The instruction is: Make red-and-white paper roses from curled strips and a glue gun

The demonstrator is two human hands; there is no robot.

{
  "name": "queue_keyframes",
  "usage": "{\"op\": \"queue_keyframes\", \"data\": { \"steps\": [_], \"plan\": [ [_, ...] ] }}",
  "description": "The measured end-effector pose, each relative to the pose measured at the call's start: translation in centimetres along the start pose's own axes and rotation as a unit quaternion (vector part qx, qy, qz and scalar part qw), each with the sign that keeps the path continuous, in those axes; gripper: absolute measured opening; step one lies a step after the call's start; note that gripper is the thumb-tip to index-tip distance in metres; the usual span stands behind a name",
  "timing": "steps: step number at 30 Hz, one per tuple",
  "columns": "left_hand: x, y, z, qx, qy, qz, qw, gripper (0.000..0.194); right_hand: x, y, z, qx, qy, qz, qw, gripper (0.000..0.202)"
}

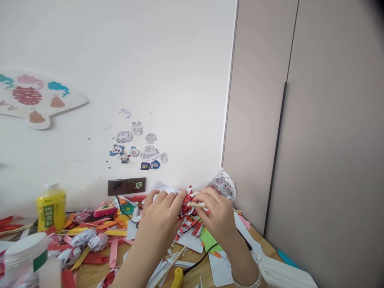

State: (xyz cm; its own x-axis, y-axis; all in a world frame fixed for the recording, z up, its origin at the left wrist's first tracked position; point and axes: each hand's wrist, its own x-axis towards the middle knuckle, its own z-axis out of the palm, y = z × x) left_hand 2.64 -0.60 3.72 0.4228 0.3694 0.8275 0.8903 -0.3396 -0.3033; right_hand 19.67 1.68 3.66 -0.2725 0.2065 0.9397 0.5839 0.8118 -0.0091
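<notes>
My right hand (pixel 217 214) is closed in a pinch on a thin pale wooden stick (pixel 196 205), which lies nearly level with its blunt end toward my left hand. My left hand (pixel 163 210) has its fingers curled round the left side of a bunch of folded red paper (pixel 186 203); its fingertips are partly hidden behind the bunch. The stick's end comes right up to the red paper in view, but whether the two touch I cannot tell. Below the hands lie white paper scraps and a green paper sheet (pixel 209 240).
A yellow bottle (pixel 51 208) and a white-lidded jar (pixel 26 256) stand at left among paper strips. A yellow-handled tool (pixel 178 277) with a black cord lies in front. Behind are a wall socket (pixel 126 186) and a glittery bag (pixel 223 185); a cabinet (pixel 324 140) borders the right.
</notes>
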Motion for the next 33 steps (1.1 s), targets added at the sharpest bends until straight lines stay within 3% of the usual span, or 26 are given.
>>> {"op": "queue_keyframes", "data": {
  "steps": [9,15,22,33],
  "plan": [
    [0.15,0.40,-0.20,0.007,0.021,0.003,1.000,0.045,0.16,-0.61,0.20,0.001,0.025,0.037,0.999,0.018],
    [0.18,0.37,-0.24,0.021,0.024,0.010,0.999,0.047,0.16,-0.63,-0.02,-0.003,-0.013,0.038,0.999,0.018],
    [0.33,0.49,-0.17,0.023,0.033,0.013,0.999,0.032,0.18,-0.89,-0.11,-0.010,0.008,0.059,0.998,0.017],
    [0.26,0.47,-0.33,0.022,0.036,0.015,0.999,0.041,0.11,-0.79,0.15,-0.016,-0.002,0.046,0.999,0.016]
  ]
}}
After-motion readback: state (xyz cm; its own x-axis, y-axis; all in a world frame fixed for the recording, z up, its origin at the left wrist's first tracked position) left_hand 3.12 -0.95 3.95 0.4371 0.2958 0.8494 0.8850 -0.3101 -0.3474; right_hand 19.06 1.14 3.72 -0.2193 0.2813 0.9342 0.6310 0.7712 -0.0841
